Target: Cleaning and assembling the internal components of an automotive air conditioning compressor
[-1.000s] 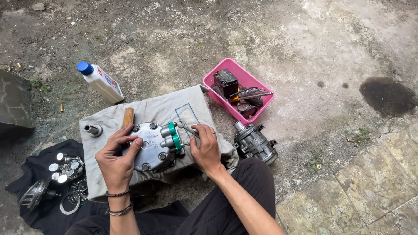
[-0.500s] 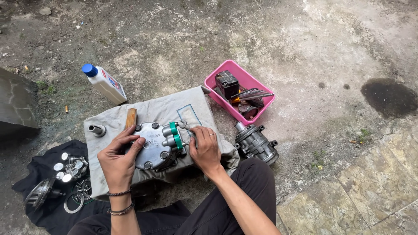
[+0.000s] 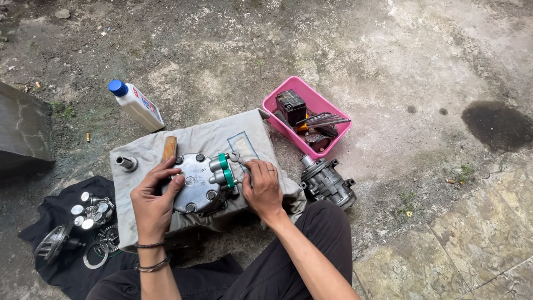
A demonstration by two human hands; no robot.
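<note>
item: my left hand (image 3: 152, 200) — spread flat over the left side of the round silver compressor head (image 3: 197, 186), fingers open and pressing on its face, not closed around it.

item: my right hand (image 3: 264, 186) — fingers curled at the right side of the head, just beside the two green-capped ports (image 3: 225, 169); a thin metal tool (image 3: 237, 159) shows at the fingertips, but i cannot tell how firmly i pinch it.

item: compressor head — lies on a grey cloth (image 3: 250, 133) draped over a low block, between my two hands, in front of my knees.

item: wooden handle (image 3: 169, 148) — on the cloth, just behind the head. small metal cylinder (image 3: 126, 163) — near the cloth's left edge.

item: white bottle with blue cap (image 3: 136, 104) — on the ground behind the cloth.

item: pink tray (image 3: 327, 105) — to the right, holding dark parts.

item: second compressor body (image 3: 327, 183) — on the ground beside my right knee.

item: black cloth (image 3: 61, 205) — on the left, with small silver parts on it.
</note>
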